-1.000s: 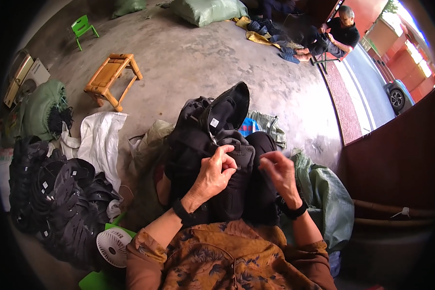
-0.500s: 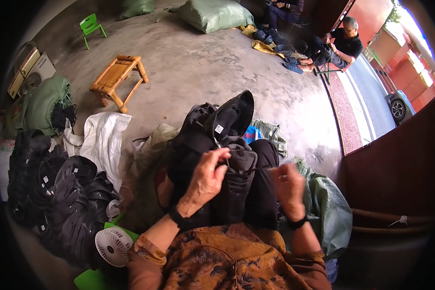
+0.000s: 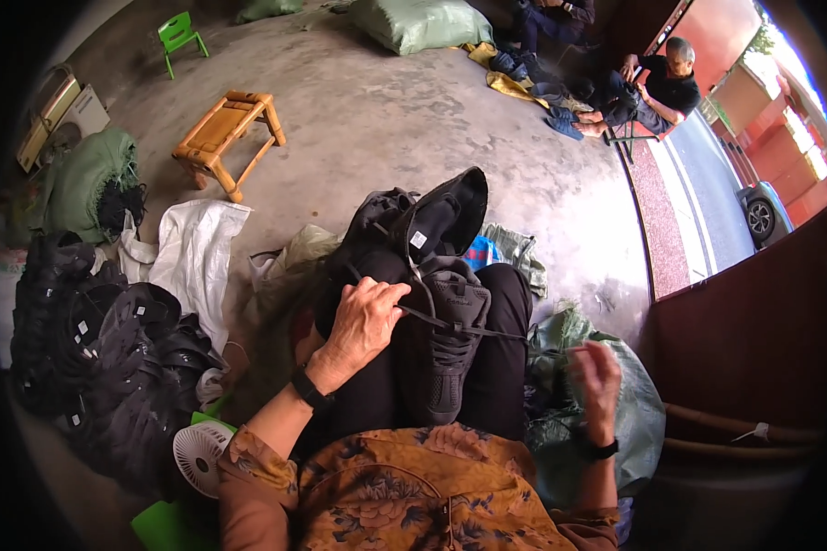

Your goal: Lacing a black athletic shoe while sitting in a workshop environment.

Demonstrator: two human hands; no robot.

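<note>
A dark grey shoe upper (image 3: pixel 450 354) lies across my lap, toe toward me, with a dark shoelace (image 3: pixel 423 315) threaded through its eyelets. My left hand (image 3: pixel 363 321) is beside its left edge, fingers closed on the lace, which runs taut across the tongue. From the shoe's right side the lace stretches toward my right hand (image 3: pixel 597 378), which is out to the right above a green sack. Motion smears those fingers, so whether they grip the lace is unclear. Beyond the shoe, another black upper (image 3: pixel 446 216) with a white label rests at my knees.
Left of me is a heap of black shoe uppers (image 3: pixel 124 367), beside a white fan (image 3: pixel 200 456). A bamboo stool (image 3: pixel 225 138) and green chair (image 3: pixel 181 37) stand farther off. The green sack (image 3: pixel 629 404) lies right. Two people sit near the doorway, one on a folding stool.
My right hand has swung outward to the right, away from the shoe. My left hand has shifted left and slightly down, and the lace now spans the shoe tautly.
</note>
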